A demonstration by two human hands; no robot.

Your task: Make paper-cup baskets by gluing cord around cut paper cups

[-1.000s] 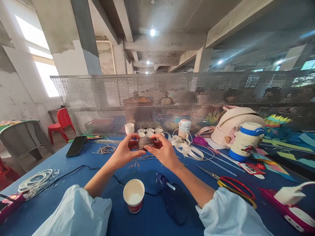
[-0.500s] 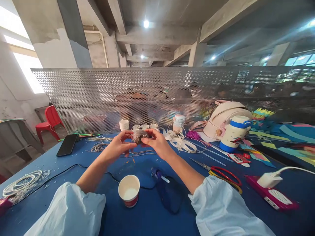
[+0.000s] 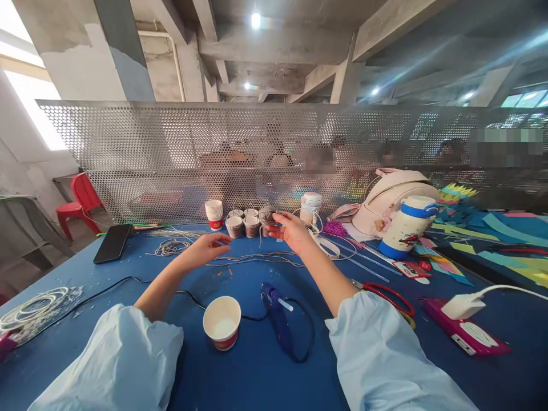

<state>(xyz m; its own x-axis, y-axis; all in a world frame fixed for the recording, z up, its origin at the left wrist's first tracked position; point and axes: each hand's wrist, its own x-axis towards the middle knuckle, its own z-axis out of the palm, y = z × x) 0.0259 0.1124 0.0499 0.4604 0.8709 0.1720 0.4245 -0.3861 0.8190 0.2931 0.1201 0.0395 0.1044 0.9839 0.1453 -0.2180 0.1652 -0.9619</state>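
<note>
My right hand (image 3: 291,231) grips a small ball of grey-brown twine (image 3: 267,215) by its right side, at the back of the table. A loose strand hangs from the ball. Below and behind it stand several paper cups wrapped in brown cord (image 3: 234,227), partly hidden by the ball. My left hand (image 3: 210,249) is empty over the table, its fingers loosely stretched to the right. Nearer to me, between my forearms, an open white paper cup (image 3: 222,322) stands upright. Beside it lies a dark blue glue gun (image 3: 278,319) with a clear stick poking out.
A stack of paper cups (image 3: 214,214) stands by the perforated screen (image 3: 171,148). Leftward lie a phone (image 3: 113,244) and cord coils (image 3: 43,308). To the right are scissors (image 3: 391,297), a pink power strip (image 3: 466,331), a bottle (image 3: 409,228) and a backpack (image 3: 394,200).
My right hand has carried the twine ball right and back to the wrapped cups. My left hand has let go of the ball and stays left of it. The view has tilted slightly down.
</note>
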